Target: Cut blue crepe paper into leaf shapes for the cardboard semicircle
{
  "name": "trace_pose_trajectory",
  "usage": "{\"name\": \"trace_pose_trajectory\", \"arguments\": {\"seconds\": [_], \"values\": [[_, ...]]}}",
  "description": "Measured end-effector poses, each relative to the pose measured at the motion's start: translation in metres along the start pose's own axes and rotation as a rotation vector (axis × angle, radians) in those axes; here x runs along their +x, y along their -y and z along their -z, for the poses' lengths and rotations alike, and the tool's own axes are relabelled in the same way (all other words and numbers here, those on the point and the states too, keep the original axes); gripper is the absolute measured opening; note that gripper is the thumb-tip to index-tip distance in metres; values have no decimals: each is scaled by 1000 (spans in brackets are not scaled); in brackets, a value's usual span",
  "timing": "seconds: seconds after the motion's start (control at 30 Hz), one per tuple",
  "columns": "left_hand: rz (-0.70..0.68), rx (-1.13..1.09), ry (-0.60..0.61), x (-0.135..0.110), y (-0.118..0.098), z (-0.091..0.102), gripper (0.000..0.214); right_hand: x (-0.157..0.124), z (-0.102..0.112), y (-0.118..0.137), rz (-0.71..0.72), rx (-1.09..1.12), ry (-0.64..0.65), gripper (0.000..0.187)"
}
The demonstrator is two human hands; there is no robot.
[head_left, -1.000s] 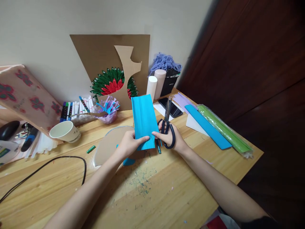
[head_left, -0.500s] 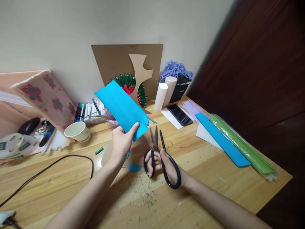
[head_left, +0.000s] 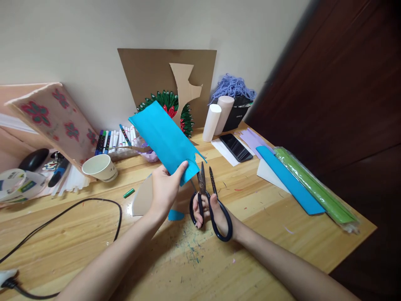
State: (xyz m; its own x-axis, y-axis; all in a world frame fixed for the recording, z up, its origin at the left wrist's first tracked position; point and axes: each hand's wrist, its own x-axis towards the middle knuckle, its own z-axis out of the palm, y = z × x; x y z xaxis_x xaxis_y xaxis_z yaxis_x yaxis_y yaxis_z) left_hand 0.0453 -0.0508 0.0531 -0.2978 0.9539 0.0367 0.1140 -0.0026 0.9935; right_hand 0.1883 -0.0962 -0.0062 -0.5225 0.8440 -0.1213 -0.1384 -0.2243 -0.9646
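My left hand [head_left: 164, 190] pinches the lower end of a folded blue paper strip [head_left: 164, 140], which slants up and to the left above the desk. A thin curl of cut paper hangs off its lower right corner. My right hand [head_left: 213, 211] grips black scissors [head_left: 209, 200] through the handle loops. The blades point up, slightly apart, with their tips just under the strip's lower edge. A small blue offcut [head_left: 175, 215] lies on the wooden desk [head_left: 250, 234] between my hands, beside a cardboard half-disc [head_left: 142, 200].
Against the wall lean a cardboard sheet with a red-and-green paper fan [head_left: 169, 81], markers [head_left: 114, 140], a paper cup [head_left: 100, 168] and two white rolls [head_left: 216, 118]. A phone [head_left: 235, 147], blue sheet [head_left: 290, 180] and bagged green paper [head_left: 315, 186] lie right. A black cable [head_left: 62, 217] loops left.
The blue strip tipped from upright to slanting left, held by my left hand alone. My right hand came off the strip and dropped below it, scissor blades now open beneath its lower edge.
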Motion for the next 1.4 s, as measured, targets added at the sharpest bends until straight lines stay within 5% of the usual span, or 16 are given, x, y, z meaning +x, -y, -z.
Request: {"name": "trace_pose_trajectory", "arguments": {"seconds": [1.4], "values": [[30, 76, 20, -1, -2, 0, 29, -1, 7, 1, -15, -82, -18, 69]]}}
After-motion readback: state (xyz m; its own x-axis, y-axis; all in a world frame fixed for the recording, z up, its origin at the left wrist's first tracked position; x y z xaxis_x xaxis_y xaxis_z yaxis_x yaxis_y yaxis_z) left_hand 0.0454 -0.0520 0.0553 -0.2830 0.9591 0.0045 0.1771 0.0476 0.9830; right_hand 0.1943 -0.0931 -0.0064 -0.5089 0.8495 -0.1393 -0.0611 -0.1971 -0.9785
